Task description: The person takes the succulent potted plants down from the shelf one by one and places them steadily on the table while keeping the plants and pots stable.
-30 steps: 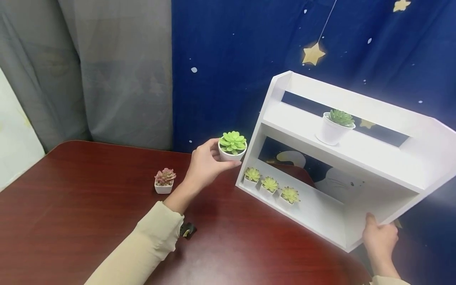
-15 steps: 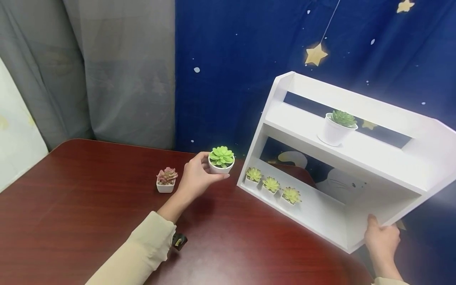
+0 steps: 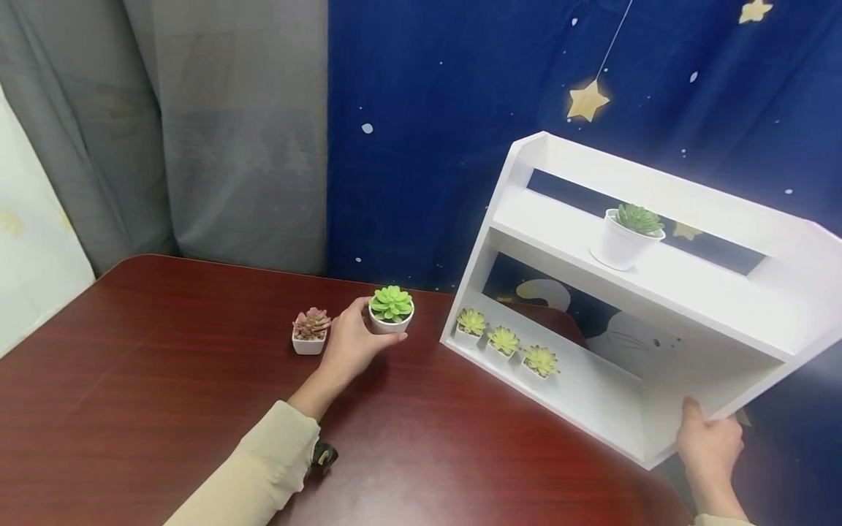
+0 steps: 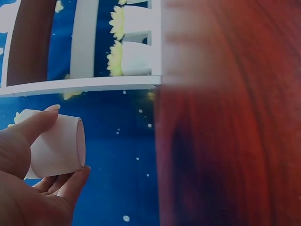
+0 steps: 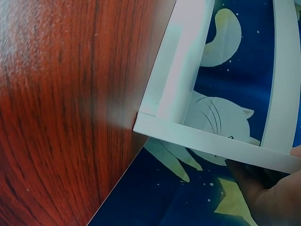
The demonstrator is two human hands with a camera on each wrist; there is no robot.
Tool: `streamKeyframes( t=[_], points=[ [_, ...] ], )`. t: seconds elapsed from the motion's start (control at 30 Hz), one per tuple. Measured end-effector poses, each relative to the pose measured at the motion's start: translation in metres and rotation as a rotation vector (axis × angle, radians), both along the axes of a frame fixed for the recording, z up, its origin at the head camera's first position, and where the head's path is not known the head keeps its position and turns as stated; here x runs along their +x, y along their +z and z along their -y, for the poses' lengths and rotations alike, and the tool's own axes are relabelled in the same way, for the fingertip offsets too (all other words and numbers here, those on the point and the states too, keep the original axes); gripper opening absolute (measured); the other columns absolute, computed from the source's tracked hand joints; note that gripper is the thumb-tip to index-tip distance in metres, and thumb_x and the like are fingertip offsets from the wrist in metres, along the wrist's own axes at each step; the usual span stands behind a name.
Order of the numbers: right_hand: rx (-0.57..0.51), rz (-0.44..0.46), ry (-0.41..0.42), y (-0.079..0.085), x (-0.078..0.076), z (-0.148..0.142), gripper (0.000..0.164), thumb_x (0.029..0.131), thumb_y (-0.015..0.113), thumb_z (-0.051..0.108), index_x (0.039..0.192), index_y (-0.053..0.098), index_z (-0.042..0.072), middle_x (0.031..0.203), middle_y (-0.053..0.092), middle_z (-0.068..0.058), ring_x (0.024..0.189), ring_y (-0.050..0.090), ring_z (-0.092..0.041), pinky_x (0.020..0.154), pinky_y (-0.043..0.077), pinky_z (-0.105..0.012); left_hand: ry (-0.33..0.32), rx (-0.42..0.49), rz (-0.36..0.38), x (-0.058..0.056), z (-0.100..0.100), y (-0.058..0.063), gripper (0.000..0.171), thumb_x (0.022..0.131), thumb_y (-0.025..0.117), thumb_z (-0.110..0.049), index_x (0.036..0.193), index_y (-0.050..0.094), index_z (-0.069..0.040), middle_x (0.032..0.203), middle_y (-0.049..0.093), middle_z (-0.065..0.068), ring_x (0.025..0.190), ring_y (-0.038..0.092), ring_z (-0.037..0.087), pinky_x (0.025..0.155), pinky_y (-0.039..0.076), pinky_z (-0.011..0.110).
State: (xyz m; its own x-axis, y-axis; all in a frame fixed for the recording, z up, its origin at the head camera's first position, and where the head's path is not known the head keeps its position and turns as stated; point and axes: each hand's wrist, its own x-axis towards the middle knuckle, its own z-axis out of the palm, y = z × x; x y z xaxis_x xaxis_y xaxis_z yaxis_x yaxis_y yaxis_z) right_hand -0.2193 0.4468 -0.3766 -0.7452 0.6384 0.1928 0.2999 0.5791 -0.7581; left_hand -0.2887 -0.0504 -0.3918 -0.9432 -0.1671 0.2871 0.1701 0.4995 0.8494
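My left hand (image 3: pixel 349 343) holds a bright green potted succulent (image 3: pixel 391 305) over the table's far edge, left of the white shelf unit (image 3: pixel 608 402). Seen in the left wrist view, thumb and fingers clasp the sides of its round white pot (image 4: pixel 59 146). My right hand (image 3: pixel 710 446) grips the shelf unit's right side panel, the thumb on the inner face. Three small yellow-green succulents (image 3: pixel 503 342) stand in a row at the left of the lower shelf. A darker green succulent in a white pot (image 3: pixel 621 241) is on the upper shelf.
A pinkish succulent in a square white pot (image 3: pixel 309 343) stands on the dark red table (image 3: pixel 164 380), just left of my left hand. Behind hang a grey curtain (image 3: pixel 243 146) and a blue starry one (image 3: pixel 421 183). The shelf unit sits at an angle at the table's right.
My left hand has moved left and down with the green succulent, away from the shelf unit and closer to the pinkish one. The right hand keeps its grip on the side panel.
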Motion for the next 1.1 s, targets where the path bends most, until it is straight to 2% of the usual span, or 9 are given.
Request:
streamKeyframes(
  t=[0.13,0.5,0.8,1.1],
  points=[
    [0.005,-0.006,0.0,0.0,0.0,0.0,0.055,0.108,0.032,0.027,0.157,0.026,0.004,0.151,0.043,-0.033,0.133,0.046,-0.057,0.104,0.042,-0.069,0.008,-0.002,0.014,-0.003,0.003,-0.009,0.079,0.066,0.094,-0.028,0.131,0.058,0.002,0.126,0.07,0.02,0.116,0.066,0.035,0.101,0.051,0.048],
    [0.003,-0.004,-0.006,-0.001,0.0,-0.002,0.056,0.107,0.033,0.028,0.156,0.028,0.002,0.148,0.045,-0.034,0.132,0.047,-0.058,0.105,0.041,-0.069,0.013,-0.027,0.112,-0.012,0.009,-0.029,0.08,0.07,0.091,-0.023,0.133,0.055,0.008,0.13,0.066,0.026,0.123,0.062,0.039,0.107,0.049,0.05],
    [0.008,-0.034,-0.008,-0.001,0.001,-0.001,0.055,0.106,0.035,0.026,0.154,0.033,-0.001,0.145,0.047,-0.036,0.131,0.046,-0.058,0.106,0.039,-0.07,0.026,-0.023,0.124,-0.013,0.011,-0.036,0.079,0.069,0.09,-0.017,0.133,0.052,0.009,0.13,0.065,0.028,0.124,0.061,0.04,0.108,0.048,0.051],
    [-0.001,-0.026,0.0,0.0,0.001,0.0,0.055,0.107,0.033,0.026,0.157,0.028,0.003,0.15,0.044,-0.032,0.133,0.046,-0.057,0.105,0.04,-0.069,0.017,-0.044,0.185,-0.016,0.013,-0.042,0.081,0.072,0.088,-0.016,0.137,0.047,0.011,0.133,0.061,0.03,0.126,0.058,0.043,0.109,0.047,0.052]
  ],
)
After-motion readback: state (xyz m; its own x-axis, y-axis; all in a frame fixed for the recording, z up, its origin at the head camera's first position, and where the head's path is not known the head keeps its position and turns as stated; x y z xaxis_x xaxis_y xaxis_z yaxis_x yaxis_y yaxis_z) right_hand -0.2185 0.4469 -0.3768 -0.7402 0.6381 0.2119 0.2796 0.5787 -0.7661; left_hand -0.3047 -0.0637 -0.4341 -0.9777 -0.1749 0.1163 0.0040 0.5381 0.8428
